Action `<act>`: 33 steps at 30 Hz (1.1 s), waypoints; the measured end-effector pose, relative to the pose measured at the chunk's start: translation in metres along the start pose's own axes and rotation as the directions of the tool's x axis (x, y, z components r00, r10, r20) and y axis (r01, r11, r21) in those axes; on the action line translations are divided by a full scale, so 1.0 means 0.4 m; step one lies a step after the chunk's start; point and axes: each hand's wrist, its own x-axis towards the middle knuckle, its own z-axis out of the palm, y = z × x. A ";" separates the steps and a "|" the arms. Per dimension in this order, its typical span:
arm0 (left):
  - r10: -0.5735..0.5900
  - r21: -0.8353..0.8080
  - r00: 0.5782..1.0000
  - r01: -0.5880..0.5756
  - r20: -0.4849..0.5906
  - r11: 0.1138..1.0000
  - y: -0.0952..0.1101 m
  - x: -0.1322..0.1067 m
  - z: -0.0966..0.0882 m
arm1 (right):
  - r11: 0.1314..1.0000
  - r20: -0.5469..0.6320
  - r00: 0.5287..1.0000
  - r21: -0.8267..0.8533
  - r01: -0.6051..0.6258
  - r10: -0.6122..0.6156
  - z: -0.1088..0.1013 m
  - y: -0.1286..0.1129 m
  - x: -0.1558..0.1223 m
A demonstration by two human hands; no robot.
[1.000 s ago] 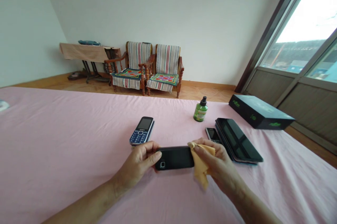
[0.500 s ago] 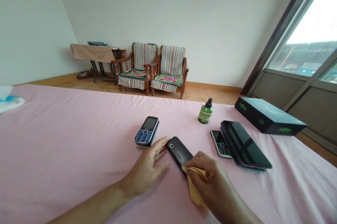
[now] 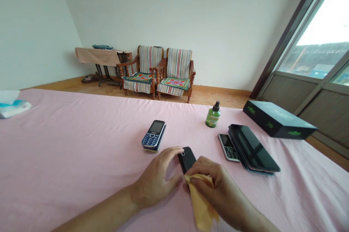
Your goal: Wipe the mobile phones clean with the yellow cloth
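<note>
Here's a glossy black candybar phone (image 3: pixel 187 159), back up, camera lens at its twelve o'clock end, on a pink sheet (image 3: pixel 81 144); the right hand (image 3: pixel 215 188) pinches a yellow cloth (image 3: pixel 200 199) against it, the left hand (image 3: pixel 158 177) half-open alongside.

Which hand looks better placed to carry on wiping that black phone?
Probably the right hand: it grips the yellow cloth against the black phone. The left hand holds no cloth and lies open beside the phone.

On the pink bedsheet (image 3: pixel 81 152) lie a blue keypad phone (image 3: pixel 153 135), a second keypad phone (image 3: pixel 228 147), stacked black tablets (image 3: pixel 253 150) and a black box (image 3: pixel 278 121), with a green spray bottle (image 3: pixel 213 116) upright; two striped wooden armchairs (image 3: pixel 163 72) stand upper centre.
</note>
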 end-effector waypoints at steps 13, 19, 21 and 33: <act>0.257 0.225 0.957 -0.283 0.136 0.932 0.059 -0.024 0.017 | 0.993 -0.329 0.942 -0.114 0.034 -0.070 -0.070 0.040 0.045; 0.132 0.128 0.990 -0.137 0.048 0.982 0.045 -0.035 0.022 | 0.884 -0.225 0.944 -0.451 0.120 -0.243 -0.065 0.061 0.105; 0.120 0.134 0.992 -0.125 0.045 0.983 0.047 -0.033 0.024 | 0.861 -0.176 0.946 -0.485 0.157 -0.271 -0.063 0.079 0.133; 0.161 0.220 0.981 -0.182 0.111 0.958 0.059 -0.032 0.029 | 0.732 0.068 0.933 -0.601 0.322 -0.355 -0.045 0.137 0.153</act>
